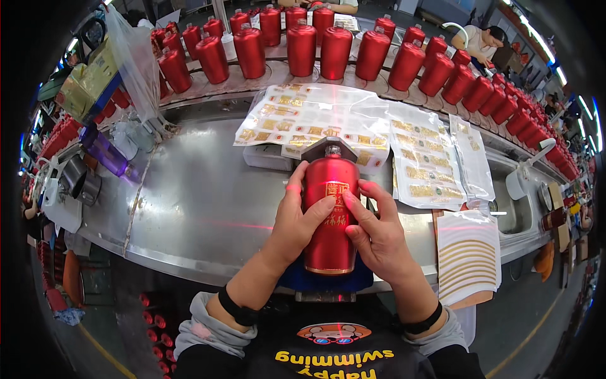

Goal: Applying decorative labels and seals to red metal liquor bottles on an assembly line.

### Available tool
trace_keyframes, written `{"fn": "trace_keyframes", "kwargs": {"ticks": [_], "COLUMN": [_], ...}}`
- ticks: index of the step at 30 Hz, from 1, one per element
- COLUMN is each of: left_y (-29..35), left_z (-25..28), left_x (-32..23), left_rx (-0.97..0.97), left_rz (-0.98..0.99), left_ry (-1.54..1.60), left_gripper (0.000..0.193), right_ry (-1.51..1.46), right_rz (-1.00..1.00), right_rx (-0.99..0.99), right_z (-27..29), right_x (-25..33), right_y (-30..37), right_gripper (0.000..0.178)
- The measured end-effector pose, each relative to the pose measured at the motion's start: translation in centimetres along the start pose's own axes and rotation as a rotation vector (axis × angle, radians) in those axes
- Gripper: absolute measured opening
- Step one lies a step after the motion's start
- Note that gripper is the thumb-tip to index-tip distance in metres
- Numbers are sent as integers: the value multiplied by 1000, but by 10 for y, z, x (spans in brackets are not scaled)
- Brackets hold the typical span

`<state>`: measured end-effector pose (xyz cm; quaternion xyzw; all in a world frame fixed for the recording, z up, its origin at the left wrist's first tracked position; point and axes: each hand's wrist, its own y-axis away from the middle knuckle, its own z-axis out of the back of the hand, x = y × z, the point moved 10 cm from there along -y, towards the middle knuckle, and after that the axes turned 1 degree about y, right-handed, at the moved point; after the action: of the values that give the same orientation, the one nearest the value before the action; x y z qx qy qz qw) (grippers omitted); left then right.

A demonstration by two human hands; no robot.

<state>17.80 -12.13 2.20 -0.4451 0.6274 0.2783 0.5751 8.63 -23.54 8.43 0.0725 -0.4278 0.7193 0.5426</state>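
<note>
A glossy red bottle (329,249) with gold characters on its front lies tilted in front of me, its neck pointing away. A dark angular holder (312,151) surrounds the neck, and something blue shows beneath the base. My left hand (291,218) is closed round the bottle's left side, thumb across the front beside the gold lettering. From the right, my right hand (382,243) grips the bottle too, with its fingertips pressed by the lettering's right edge. Just beyond the holder lie sheets of gold stickers (287,117). More sticker sheets (423,161) spread to the right.
Red bottles (302,50) line a curved conveyor (271,68) behind the steel table (189,189). A sheet with curved gold strips (467,252) lies right, near a sink (514,218). At left are a purple bottle (104,151) and metal cups. A co-worker (483,44) sits far right.
</note>
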Motion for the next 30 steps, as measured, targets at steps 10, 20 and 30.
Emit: {"fn": "trace_keyframes", "kwargs": {"ticks": [10, 20, 30], "left_y": [1, -1, -12], "left_z": [0, 3, 4], "left_x": [-4, 2, -4], "left_rx": [-23, -45, -48], "left_rz": [-47, -63, 55], "left_ry": [-29, -75, 137], "left_gripper": [80, 82, 69], "right_ry": [36, 64, -3], "right_rz": [5, 26, -6], "right_rx": [45, 10, 7], "right_z": [-1, -1, -2], "right_x": [1, 3, -5], "right_y": [-2, -6, -4], "right_gripper": [42, 45, 48]}}
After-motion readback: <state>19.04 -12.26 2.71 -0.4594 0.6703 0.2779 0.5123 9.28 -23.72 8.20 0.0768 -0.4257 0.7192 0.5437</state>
